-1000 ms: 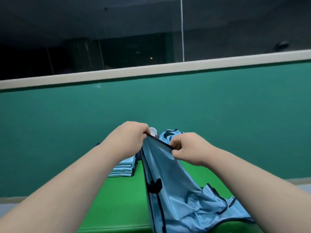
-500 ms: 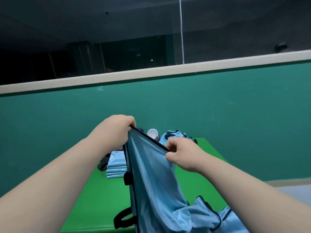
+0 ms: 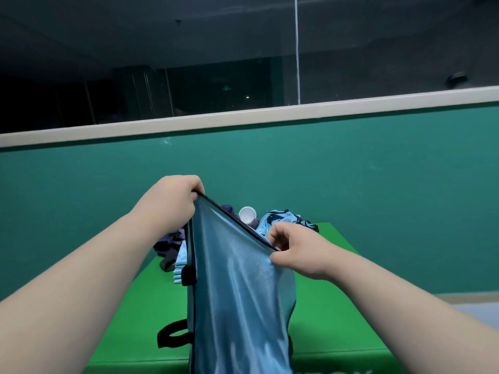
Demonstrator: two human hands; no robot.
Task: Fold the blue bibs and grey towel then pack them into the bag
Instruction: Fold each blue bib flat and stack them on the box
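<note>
A light blue bib (image 3: 237,298) with black trim hangs in front of me above the green table (image 3: 334,314). My left hand (image 3: 172,203) grips its upper left corner, raised high. My right hand (image 3: 294,249) pinches the same top edge lower and to the right, so the edge slants down. A black strap loop (image 3: 172,334) dangles at the bib's left side. Behind it lie a stack of folded blue bibs (image 3: 180,260), a crumpled pile of unfolded blue bibs (image 3: 283,220) and a dark purple bag (image 3: 168,242). A bit of grey cloth (image 3: 253,224) peeks out by the pile.
A white round cap (image 3: 247,214), like a bottle top, shows behind the bib's top edge. A teal wall (image 3: 378,184) with a pale ledge (image 3: 270,116) stands just behind the table. Pale floor (image 3: 472,306) lies to the right of the table.
Both hands have lifted the bib higher and moved apart along its top edge, the left up and left. The bib's lower part has risen off the table and hangs straighter.
</note>
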